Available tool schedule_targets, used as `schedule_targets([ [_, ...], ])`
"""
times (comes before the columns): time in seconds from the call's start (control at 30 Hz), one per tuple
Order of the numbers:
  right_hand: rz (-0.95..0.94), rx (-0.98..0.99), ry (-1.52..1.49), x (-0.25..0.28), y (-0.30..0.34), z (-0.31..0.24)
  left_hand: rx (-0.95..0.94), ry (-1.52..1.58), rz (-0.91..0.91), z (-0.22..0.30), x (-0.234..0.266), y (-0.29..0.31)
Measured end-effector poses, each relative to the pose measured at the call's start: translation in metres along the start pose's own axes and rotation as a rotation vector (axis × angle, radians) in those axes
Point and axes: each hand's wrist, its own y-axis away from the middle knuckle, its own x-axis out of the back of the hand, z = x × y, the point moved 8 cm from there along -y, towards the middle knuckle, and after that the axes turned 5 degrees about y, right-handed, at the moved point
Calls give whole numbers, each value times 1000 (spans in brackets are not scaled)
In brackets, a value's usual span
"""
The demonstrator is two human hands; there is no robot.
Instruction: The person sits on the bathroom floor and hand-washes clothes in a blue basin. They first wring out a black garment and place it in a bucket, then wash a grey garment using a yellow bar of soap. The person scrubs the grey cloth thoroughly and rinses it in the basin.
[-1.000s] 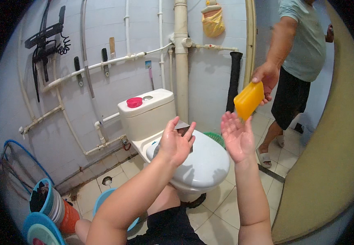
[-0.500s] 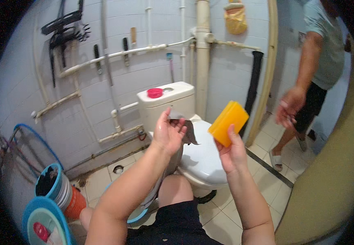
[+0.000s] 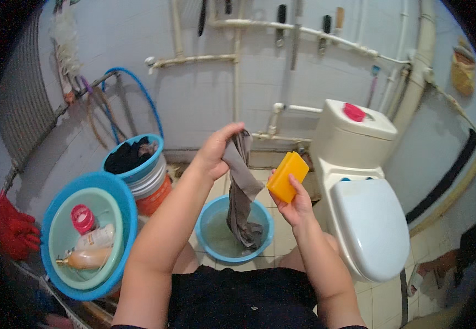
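My left hand (image 3: 214, 153) is closed on the upper end of a grey cloth (image 3: 240, 194), perhaps a garment. The cloth hangs down, and its lower end rests in a light blue basin (image 3: 200, 219) of cloudy water on the floor. To the right of the cloth, my right hand (image 3: 298, 206) grips a yellow bar of laundry soap (image 3: 286, 178), thumb across its face. Soap and cloth are apart.
At left, nested basins (image 3: 48, 219) hold bottles and a pink-red jar. Behind them a bucket (image 3: 160, 186) carries dark clothes in a blue tub (image 3: 155, 159). A toilet (image 3: 370, 222) stands close on my right. Red gloves (image 3: 13, 230) hang at far left; another person's foot (image 3: 415, 281) shows at lower right.
The view has swung left and down, bringing the basin and the hanging cloth into sight. Both hands keep their hold. The other person is now mostly out of the picture.
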Motion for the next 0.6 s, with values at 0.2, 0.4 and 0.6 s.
schedule_targets([
  [0.2, 136, -174, -37, 56, -60, 68, 118, -361, 236, -61, 133, -17],
  [0.4, 513, -284, 85, 154, -84, 142, 5, -944, 362, -164, 273, -40],
  [0.6, 663, -308, 300, 219, -88, 157, 369, -1708, 451, -318, 377, 14],
])
